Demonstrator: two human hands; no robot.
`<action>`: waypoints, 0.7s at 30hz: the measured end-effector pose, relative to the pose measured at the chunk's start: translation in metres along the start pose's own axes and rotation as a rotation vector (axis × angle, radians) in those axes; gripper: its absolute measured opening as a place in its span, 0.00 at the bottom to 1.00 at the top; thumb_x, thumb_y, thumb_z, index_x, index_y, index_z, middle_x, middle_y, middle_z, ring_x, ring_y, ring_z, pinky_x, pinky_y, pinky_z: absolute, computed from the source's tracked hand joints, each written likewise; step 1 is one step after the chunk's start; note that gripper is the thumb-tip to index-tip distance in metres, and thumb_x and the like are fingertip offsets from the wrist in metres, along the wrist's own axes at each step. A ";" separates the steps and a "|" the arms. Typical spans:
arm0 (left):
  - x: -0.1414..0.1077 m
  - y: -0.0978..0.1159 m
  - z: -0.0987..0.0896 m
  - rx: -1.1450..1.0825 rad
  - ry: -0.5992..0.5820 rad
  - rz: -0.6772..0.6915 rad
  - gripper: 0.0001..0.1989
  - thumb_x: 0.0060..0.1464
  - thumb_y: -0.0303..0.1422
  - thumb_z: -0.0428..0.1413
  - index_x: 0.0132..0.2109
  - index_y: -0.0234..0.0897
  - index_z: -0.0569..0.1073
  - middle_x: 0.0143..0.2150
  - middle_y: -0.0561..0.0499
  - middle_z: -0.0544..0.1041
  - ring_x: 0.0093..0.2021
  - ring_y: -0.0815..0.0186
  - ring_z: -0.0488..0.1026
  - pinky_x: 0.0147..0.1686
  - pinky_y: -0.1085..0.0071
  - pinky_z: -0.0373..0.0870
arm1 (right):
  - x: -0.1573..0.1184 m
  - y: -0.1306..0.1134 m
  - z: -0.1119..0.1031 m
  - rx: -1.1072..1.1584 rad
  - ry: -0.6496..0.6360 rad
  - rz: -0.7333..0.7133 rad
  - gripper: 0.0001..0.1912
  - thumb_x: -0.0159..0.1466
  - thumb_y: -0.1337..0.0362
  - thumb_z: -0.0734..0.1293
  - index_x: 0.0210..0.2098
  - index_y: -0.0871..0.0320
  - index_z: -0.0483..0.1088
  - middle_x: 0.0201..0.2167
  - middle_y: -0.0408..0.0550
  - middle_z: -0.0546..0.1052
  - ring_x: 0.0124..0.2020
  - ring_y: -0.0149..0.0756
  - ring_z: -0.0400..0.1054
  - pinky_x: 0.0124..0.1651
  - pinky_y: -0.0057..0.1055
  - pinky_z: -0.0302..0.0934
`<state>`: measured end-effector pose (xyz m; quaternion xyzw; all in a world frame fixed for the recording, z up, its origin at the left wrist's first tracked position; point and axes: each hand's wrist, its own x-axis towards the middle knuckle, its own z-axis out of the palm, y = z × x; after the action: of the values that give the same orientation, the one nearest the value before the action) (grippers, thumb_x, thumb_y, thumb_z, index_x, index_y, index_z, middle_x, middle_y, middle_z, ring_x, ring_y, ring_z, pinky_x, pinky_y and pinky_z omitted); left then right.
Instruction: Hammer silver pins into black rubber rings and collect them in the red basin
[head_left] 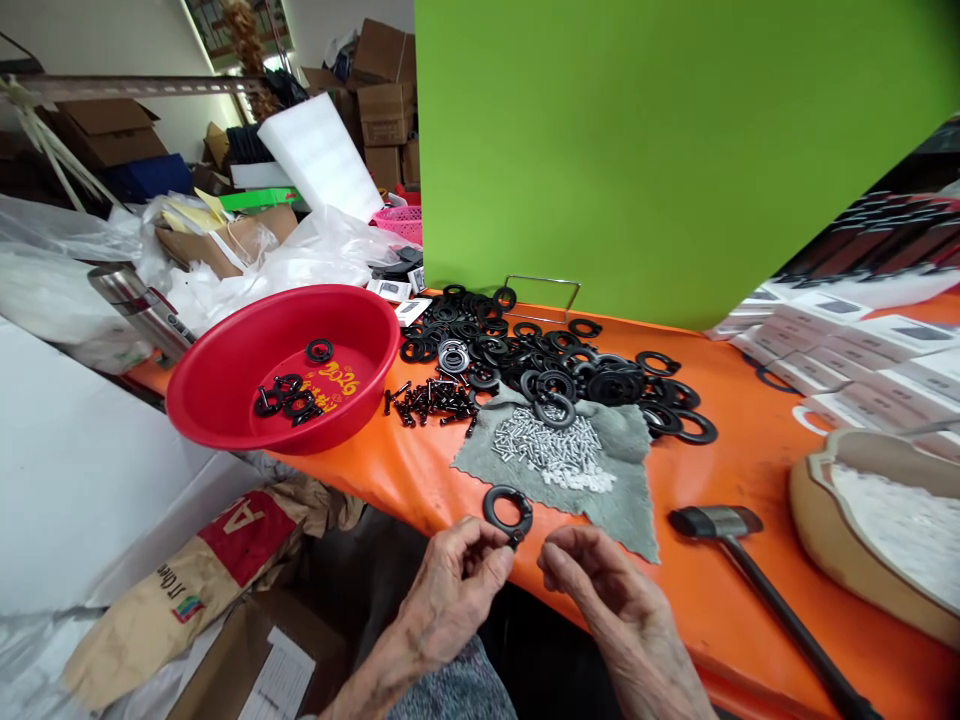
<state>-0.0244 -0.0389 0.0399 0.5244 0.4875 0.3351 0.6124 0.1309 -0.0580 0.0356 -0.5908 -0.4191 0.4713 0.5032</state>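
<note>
Between thumb and fingers, my left hand grips a black ring by its lower edge, over the table's front edge. Just right of the ring is my right hand, its thumb and forefinger pinched together; whatever they may hold is too small to make out. Beyond both hands lies a grey-green cloth bearing a heap of small silvery pins and some small white pieces. A pile of black rings spreads behind it, with small black pin-like parts to its left.
A red basin with several black assembled rings stands at left on the orange table. On the right are a mallet, a tan tub of white material and stacked white boxes. A green panel rises behind.
</note>
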 end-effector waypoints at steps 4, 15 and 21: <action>-0.004 0.003 0.001 0.149 0.046 0.058 0.08 0.58 0.33 0.52 0.37 0.33 0.74 0.30 0.53 0.67 0.29 0.70 0.61 0.31 0.74 0.60 | 0.000 0.006 0.000 -0.049 -0.057 -0.033 0.16 0.57 0.49 0.69 0.32 0.55 0.71 0.27 0.45 0.73 0.27 0.33 0.68 0.30 0.28 0.66; -0.008 0.003 0.005 0.333 0.052 0.093 0.09 0.58 0.32 0.51 0.38 0.33 0.74 0.32 0.50 0.70 0.31 0.67 0.66 0.33 0.73 0.64 | -0.001 0.013 0.007 0.028 -0.113 -0.079 0.13 0.59 0.52 0.69 0.31 0.56 0.71 0.28 0.45 0.73 0.30 0.34 0.69 0.33 0.27 0.67; -0.011 0.003 0.006 0.389 0.038 0.132 0.07 0.57 0.29 0.51 0.36 0.34 0.74 0.31 0.52 0.68 0.30 0.68 0.64 0.33 0.73 0.64 | -0.002 0.011 0.007 0.082 -0.128 0.047 0.17 0.55 0.49 0.72 0.30 0.56 0.70 0.27 0.42 0.70 0.27 0.30 0.64 0.29 0.24 0.61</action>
<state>-0.0216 -0.0500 0.0453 0.6573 0.5191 0.2838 0.4669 0.1235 -0.0596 0.0247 -0.5481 -0.4167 0.5366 0.4879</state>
